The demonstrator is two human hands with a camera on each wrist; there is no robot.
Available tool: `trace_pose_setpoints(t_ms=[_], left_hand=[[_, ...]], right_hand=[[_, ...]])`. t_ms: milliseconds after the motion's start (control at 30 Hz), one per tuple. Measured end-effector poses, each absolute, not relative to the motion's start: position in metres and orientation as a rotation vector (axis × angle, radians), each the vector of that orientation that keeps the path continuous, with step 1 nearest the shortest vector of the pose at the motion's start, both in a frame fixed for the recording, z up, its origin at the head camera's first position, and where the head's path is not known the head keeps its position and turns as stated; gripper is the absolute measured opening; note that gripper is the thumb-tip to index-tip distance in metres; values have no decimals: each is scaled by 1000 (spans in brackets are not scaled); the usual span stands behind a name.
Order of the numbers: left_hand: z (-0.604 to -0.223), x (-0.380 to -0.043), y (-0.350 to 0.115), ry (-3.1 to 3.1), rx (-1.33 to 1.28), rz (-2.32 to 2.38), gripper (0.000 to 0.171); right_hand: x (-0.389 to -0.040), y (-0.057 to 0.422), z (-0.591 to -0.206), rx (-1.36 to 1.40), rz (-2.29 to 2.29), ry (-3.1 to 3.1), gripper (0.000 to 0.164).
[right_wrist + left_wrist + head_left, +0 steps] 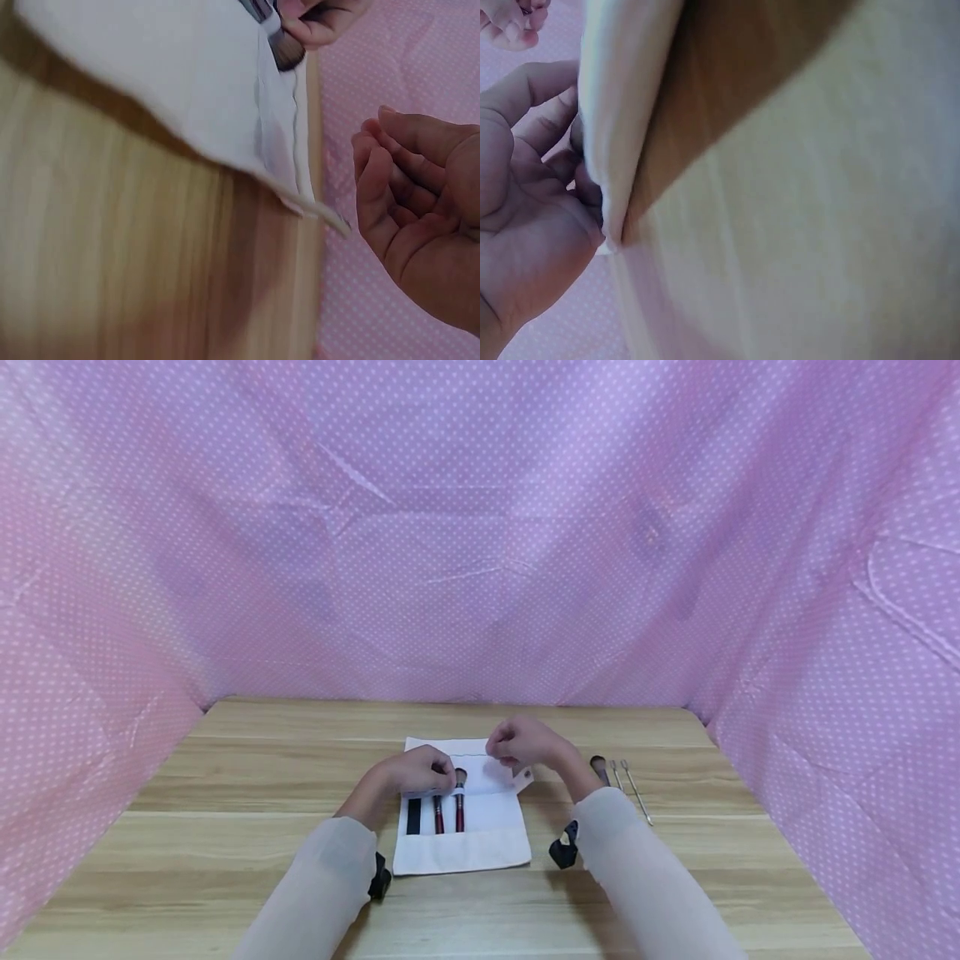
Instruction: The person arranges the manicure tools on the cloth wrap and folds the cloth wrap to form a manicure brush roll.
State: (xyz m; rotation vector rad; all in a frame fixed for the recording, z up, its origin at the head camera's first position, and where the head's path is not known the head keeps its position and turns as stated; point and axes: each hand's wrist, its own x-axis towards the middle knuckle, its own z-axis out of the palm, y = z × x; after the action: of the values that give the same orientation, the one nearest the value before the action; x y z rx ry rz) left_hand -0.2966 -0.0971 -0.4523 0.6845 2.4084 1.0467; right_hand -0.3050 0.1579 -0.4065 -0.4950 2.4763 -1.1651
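Observation:
A white fabric brush roll [462, 857] lies unfolded on the table. Two makeup brushes with red handles stand in it side by side, the right brush [461, 814] with its dark bristles showing and the left brush [438, 818] partly under my left hand [420, 770]. That hand pinches the white band by the right brush's bristles [288, 52], its fingers bent at the roll's edge in the left wrist view. Over the roll's upper right corner hovers my right hand [525, 742]. Its fingers [375, 176] curl loosely around nothing in the right wrist view.
Right of the roll lie a dark-bristled brush [598, 766], partly hidden by my right arm, and two slim metal tools, one of them a long silver stick [637, 793]. A snap tab [523, 779] sticks out from the roll. Pink dotted cloth [480, 610] hangs behind the wooden table [262, 793].

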Motion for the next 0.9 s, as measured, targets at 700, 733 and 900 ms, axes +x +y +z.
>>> trace_pose_setpoints(t_ms=[700,733,900], left_hand=[[-447,-299,-75,2474,884,980,6],[-448,-299,-74,2477,885,972,5],[-450,-299,-72,2487,852,953,5]], right_hand=[[-292,270,-406,-602,-997,2819,18],[-291,275,-408,-595,-992,2827,17],[-284,294,-415,-567,-940,2875,13]])
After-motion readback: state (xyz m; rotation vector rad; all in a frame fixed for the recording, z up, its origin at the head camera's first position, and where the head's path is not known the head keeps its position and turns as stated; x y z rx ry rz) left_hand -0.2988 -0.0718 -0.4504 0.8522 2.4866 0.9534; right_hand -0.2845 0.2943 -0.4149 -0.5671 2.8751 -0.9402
